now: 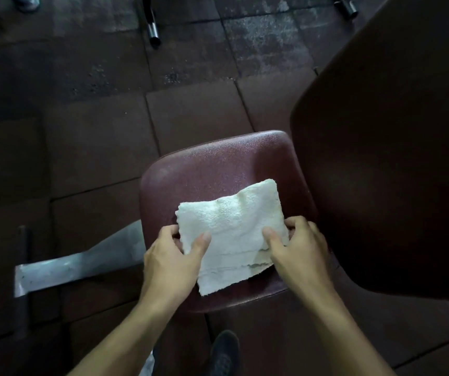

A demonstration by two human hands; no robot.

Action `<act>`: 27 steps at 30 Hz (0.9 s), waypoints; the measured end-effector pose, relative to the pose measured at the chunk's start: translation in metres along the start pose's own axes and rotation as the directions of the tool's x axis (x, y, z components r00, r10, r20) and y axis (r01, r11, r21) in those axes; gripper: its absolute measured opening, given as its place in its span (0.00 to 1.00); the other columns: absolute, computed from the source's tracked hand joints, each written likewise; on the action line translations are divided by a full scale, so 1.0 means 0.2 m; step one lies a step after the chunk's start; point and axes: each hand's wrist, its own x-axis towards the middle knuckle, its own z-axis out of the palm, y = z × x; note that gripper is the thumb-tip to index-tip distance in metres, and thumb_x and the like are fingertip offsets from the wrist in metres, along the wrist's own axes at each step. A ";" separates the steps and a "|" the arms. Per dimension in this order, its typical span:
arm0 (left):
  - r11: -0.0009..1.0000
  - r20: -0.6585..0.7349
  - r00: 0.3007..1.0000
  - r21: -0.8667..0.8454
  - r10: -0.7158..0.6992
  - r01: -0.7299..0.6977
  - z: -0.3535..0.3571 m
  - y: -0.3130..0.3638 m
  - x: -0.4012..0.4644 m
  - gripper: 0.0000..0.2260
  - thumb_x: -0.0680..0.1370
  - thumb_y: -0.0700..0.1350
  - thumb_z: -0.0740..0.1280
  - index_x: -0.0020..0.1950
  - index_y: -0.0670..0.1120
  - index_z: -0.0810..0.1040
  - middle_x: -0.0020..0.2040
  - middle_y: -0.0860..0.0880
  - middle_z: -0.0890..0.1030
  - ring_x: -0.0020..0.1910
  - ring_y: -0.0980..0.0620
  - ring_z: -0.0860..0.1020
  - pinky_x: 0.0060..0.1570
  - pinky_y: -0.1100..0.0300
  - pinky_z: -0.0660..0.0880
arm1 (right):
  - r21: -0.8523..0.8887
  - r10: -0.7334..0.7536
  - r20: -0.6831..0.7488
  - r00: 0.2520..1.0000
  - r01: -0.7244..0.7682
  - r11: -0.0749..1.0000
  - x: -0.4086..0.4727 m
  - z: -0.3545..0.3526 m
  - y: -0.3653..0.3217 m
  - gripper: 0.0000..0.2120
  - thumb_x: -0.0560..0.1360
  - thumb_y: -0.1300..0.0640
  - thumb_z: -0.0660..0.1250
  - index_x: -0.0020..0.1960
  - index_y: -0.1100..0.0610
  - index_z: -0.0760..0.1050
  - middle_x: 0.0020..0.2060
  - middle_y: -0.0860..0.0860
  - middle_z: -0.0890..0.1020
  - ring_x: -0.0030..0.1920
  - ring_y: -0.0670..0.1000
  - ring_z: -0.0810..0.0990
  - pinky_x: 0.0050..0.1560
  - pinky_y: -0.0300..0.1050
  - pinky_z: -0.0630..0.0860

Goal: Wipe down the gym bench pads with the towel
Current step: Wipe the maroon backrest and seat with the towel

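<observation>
With the towel [231, 232] folded at the seat pad's [212, 169] six o'clock edge, the left hand [173, 256] pinches its nine o'clock side, the right hand [296, 245] its three o'clock. Best press flat, sweep toward twelve, then the back pad [394, 158].

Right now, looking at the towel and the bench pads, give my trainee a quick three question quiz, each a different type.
1. True or false: the white towel lies on the small seat pad.
2. Which hand grips the towel? A) only the left hand B) only the right hand C) both
3. Fill in: the large back pad is on the seat pad's ____ side.

Key: 1 true; 2 C; 3 right.
</observation>
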 end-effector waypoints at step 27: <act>0.990 -0.162 0.977 0.021 0.142 -0.141 0.01 -0.09 -0.10 0.26 0.68 0.65 0.72 0.62 0.56 0.72 0.56 0.58 0.75 0.55 0.55 0.76 0.55 0.58 0.73 | -0.104 -0.254 -0.225 0.941 0.236 0.966 -0.03 -0.02 0.03 0.23 0.78 0.63 0.65 0.71 0.54 0.69 0.67 0.56 0.74 0.62 0.58 0.75 0.56 0.56 0.76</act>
